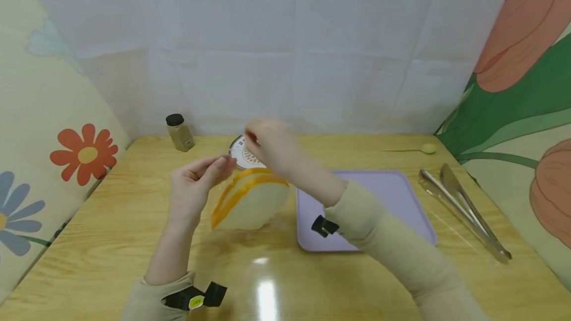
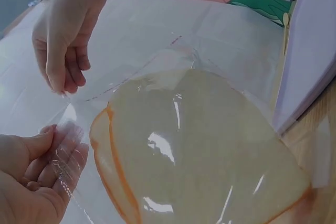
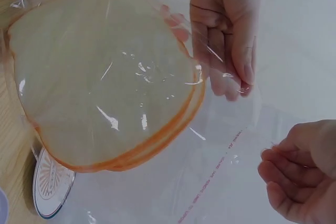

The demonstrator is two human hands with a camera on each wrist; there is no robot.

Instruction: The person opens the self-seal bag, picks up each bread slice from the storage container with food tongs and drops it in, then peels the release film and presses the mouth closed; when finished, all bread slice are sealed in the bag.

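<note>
Slices of bread (image 1: 258, 202) with orange-brown crusts stand tilted inside a clear plastic bag (image 3: 220, 156) with a line of red print. My left hand (image 1: 196, 182) pinches the bag's film between thumb and fingers, to the left of the bread. Higher and to the right, my right hand (image 1: 272, 145) has thumb and fingertips together. The left wrist view puts these right-hand fingertips (image 2: 65, 90) on a bit of clear film at the bag's edge. Behind the bread, a patterned plate (image 1: 245, 155) is partly hidden by the bread and my right hand.
A lilac tray (image 1: 370, 212) lies to the right of the bread, under my right forearm. Beyond it are metal tongs (image 1: 464, 207) and a small yellow spoon (image 1: 428, 148). A jar with a black lid (image 1: 180, 133) stands at the back left. White cloth hangs behind the table.
</note>
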